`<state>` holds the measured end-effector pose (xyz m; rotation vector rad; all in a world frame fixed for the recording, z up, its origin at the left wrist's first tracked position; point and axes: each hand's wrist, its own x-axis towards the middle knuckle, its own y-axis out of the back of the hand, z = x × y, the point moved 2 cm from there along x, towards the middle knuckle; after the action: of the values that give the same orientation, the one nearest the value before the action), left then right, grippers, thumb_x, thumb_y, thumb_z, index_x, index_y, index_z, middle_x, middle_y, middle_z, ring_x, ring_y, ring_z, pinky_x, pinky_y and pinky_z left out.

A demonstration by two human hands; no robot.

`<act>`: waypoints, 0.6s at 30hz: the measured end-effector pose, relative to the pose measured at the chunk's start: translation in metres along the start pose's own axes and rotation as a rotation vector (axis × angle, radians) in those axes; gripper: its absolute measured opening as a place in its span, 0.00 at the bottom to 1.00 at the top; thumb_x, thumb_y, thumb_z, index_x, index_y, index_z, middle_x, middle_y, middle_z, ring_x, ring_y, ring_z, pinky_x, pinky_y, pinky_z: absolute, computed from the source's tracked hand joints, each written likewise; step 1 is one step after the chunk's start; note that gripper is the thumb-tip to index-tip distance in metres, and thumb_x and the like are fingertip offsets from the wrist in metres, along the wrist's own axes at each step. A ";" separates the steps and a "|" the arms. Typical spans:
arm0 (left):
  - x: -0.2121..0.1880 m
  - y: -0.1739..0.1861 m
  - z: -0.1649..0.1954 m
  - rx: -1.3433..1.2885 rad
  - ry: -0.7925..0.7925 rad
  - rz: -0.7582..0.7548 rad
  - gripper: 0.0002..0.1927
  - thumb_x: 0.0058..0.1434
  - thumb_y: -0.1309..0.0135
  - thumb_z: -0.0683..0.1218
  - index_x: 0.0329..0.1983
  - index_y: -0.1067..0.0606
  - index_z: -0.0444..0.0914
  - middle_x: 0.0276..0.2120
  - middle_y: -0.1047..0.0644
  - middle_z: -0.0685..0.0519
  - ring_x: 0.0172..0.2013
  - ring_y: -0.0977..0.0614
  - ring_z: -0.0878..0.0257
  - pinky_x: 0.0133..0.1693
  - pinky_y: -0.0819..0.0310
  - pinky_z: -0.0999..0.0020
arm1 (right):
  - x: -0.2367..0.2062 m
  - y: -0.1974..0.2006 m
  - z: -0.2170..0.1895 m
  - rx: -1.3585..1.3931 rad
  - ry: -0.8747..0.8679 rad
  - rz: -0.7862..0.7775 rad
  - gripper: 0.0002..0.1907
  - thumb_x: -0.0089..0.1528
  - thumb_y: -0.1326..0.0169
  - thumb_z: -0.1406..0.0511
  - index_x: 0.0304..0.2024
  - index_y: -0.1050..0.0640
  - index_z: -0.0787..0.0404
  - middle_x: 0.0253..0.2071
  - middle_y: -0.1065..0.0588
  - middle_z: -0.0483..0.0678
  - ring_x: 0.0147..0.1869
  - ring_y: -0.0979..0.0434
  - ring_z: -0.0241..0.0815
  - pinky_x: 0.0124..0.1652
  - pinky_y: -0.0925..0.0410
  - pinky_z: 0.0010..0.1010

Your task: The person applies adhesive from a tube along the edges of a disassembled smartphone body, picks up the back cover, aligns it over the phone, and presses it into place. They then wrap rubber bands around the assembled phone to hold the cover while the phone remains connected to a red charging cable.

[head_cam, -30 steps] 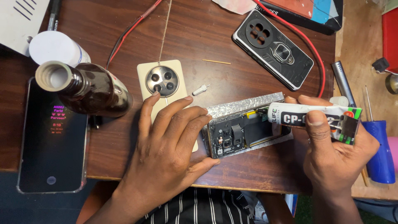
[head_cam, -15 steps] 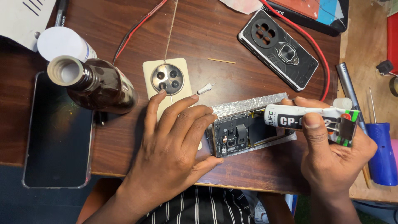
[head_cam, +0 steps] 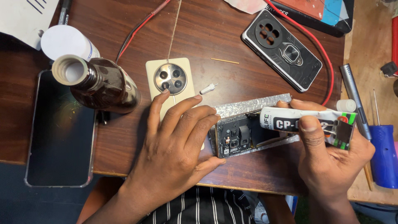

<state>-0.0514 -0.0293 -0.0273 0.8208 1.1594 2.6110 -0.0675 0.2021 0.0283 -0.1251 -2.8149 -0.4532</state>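
Observation:
An opened phone body (head_cam: 238, 137) lies on the wooden table (head_cam: 215, 37), its inner parts and camera modules showing, with a strip of crinkled foil (head_cam: 248, 103) along its far edge. My left hand (head_cam: 174, 145) rests flat on the phone's left end and presses it down, fingers spread. My right hand (head_cam: 331, 153) grips a white glue tube (head_cam: 306, 124) with a black and green end, held sideways over the phone's right part. A cream back cover with a round camera ring (head_cam: 170, 81) lies just beyond my left fingers. A small white cap (head_cam: 207, 88) sits beside it.
A brown glass bottle (head_cam: 99, 85) lies at left, with a dark-screened phone (head_cam: 60, 132) over the table edge. A black rugged case (head_cam: 282, 49) and red cable (head_cam: 319, 49) lie at back right. A grey pen tool (head_cam: 352, 95) and blue handle (head_cam: 383, 155) sit at right.
The phone screen at left, lit one second ago, has gone dark. The view has shifted slightly; both hands keep their hold on the phone and the tube.

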 end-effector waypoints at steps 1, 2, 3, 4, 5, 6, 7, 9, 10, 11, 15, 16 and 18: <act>0.000 0.000 0.000 -0.003 0.000 0.001 0.41 0.46 0.30 0.62 0.56 0.27 0.34 0.54 0.29 0.47 0.65 0.35 0.50 0.69 0.58 0.31 | 0.000 0.000 0.000 -0.006 0.003 -0.003 0.13 0.73 0.46 0.69 0.53 0.23 0.75 0.45 0.20 0.58 0.50 0.17 0.43 0.56 0.23 0.32; 0.001 0.000 0.000 -0.004 0.000 0.002 0.41 0.46 0.30 0.62 0.56 0.27 0.34 0.54 0.29 0.47 0.65 0.35 0.49 0.69 0.58 0.31 | 0.000 -0.001 0.000 -0.024 0.011 -0.009 0.13 0.73 0.46 0.69 0.53 0.23 0.75 0.45 0.20 0.58 0.49 0.17 0.43 0.55 0.23 0.31; 0.001 0.001 0.000 -0.006 -0.001 0.003 0.41 0.46 0.30 0.62 0.56 0.27 0.33 0.55 0.29 0.47 0.65 0.35 0.50 0.69 0.58 0.31 | -0.001 -0.002 0.000 -0.042 0.020 -0.014 0.13 0.73 0.46 0.68 0.54 0.23 0.75 0.44 0.20 0.59 0.49 0.17 0.43 0.55 0.24 0.31; 0.001 0.001 0.000 -0.007 -0.002 0.003 0.41 0.47 0.30 0.62 0.56 0.27 0.33 0.55 0.29 0.47 0.65 0.35 0.50 0.69 0.58 0.32 | 0.000 -0.002 0.000 -0.073 0.033 -0.021 0.13 0.74 0.46 0.69 0.54 0.23 0.76 0.44 0.20 0.59 0.49 0.17 0.43 0.55 0.24 0.30; 0.001 0.002 0.000 -0.008 -0.003 0.004 0.41 0.47 0.30 0.62 0.56 0.27 0.33 0.55 0.29 0.47 0.65 0.35 0.50 0.70 0.57 0.32 | 0.000 -0.003 0.000 -0.076 0.038 -0.025 0.13 0.74 0.46 0.69 0.54 0.23 0.76 0.45 0.20 0.59 0.49 0.17 0.43 0.55 0.24 0.30; 0.000 0.003 0.000 -0.006 -0.005 0.005 0.41 0.47 0.30 0.62 0.57 0.27 0.33 0.55 0.29 0.47 0.65 0.35 0.50 0.69 0.57 0.32 | 0.000 -0.003 0.000 -0.079 0.044 -0.030 0.13 0.74 0.46 0.69 0.54 0.23 0.76 0.45 0.20 0.59 0.49 0.17 0.43 0.55 0.24 0.30; 0.000 0.004 0.000 -0.005 -0.006 0.006 0.41 0.47 0.30 0.61 0.57 0.27 0.32 0.55 0.29 0.47 0.65 0.35 0.50 0.69 0.56 0.32 | 0.000 -0.004 0.000 -0.054 0.041 -0.032 0.12 0.74 0.46 0.69 0.54 0.23 0.76 0.44 0.20 0.59 0.49 0.17 0.43 0.55 0.24 0.30; 0.000 0.005 0.000 -0.009 -0.006 0.009 0.41 0.47 0.30 0.61 0.58 0.27 0.32 0.55 0.29 0.47 0.65 0.35 0.51 0.69 0.56 0.33 | 0.000 -0.006 0.000 -0.048 0.036 -0.038 0.12 0.73 0.46 0.69 0.53 0.23 0.75 0.44 0.20 0.58 0.49 0.17 0.43 0.55 0.24 0.30; 0.001 0.005 0.000 -0.014 -0.005 0.012 0.41 0.48 0.31 0.61 0.57 0.26 0.32 0.55 0.29 0.47 0.65 0.35 0.51 0.69 0.56 0.33 | 0.000 -0.006 -0.001 -0.068 0.034 -0.042 0.12 0.73 0.47 0.69 0.53 0.23 0.75 0.44 0.20 0.59 0.49 0.17 0.43 0.54 0.24 0.30; 0.001 0.006 0.000 -0.020 -0.004 0.015 0.40 0.48 0.31 0.61 0.57 0.26 0.32 0.55 0.29 0.47 0.65 0.35 0.51 0.69 0.56 0.33 | 0.000 -0.007 -0.001 -0.072 0.032 -0.045 0.12 0.73 0.47 0.69 0.53 0.23 0.75 0.44 0.20 0.59 0.49 0.17 0.43 0.55 0.24 0.30; 0.002 0.007 0.000 -0.012 -0.009 0.010 0.40 0.49 0.31 0.61 0.57 0.26 0.32 0.55 0.29 0.46 0.65 0.34 0.50 0.69 0.55 0.33 | 0.000 -0.009 -0.003 -0.042 0.016 -0.059 0.12 0.74 0.47 0.70 0.53 0.23 0.75 0.44 0.20 0.59 0.50 0.17 0.43 0.56 0.24 0.31; 0.002 0.007 0.000 -0.011 -0.010 0.010 0.40 0.49 0.31 0.61 0.57 0.27 0.32 0.55 0.29 0.46 0.65 0.34 0.50 0.69 0.55 0.33 | 0.000 -0.010 -0.004 -0.032 0.008 -0.063 0.12 0.73 0.47 0.69 0.53 0.23 0.75 0.44 0.20 0.59 0.50 0.17 0.44 0.56 0.24 0.32; 0.002 0.008 0.000 -0.010 -0.012 0.010 0.40 0.49 0.32 0.61 0.57 0.27 0.32 0.55 0.29 0.46 0.65 0.34 0.50 0.69 0.55 0.33 | 0.000 -0.011 -0.005 -0.025 -0.002 -0.073 0.12 0.73 0.47 0.69 0.54 0.23 0.75 0.44 0.20 0.59 0.50 0.17 0.44 0.55 0.24 0.32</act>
<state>-0.0525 -0.0341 -0.0210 0.8412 1.1410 2.6146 -0.0674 0.1902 0.0293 -0.0276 -2.8233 -0.5050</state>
